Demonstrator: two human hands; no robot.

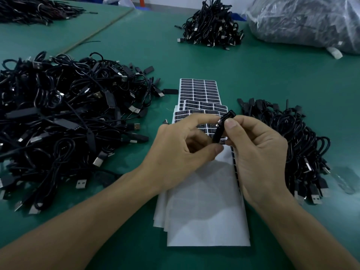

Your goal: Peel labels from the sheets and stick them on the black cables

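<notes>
Both hands meet over the near centre of the green table (253,78). Our left hand (185,149) pinches the lower end of a black cable module (219,131) between thumb and forefinger. Our right hand (259,152) grips its upper part, thumb in front. We hold the module tilted, directly above the label sheets (198,90), whose near portion is bare white backing (206,211). A large cable pile (58,117) lies left, a bundle (296,141) lies just right of the sheets, and a far pile (212,26) sits beside a plastic bag (303,22).
</notes>
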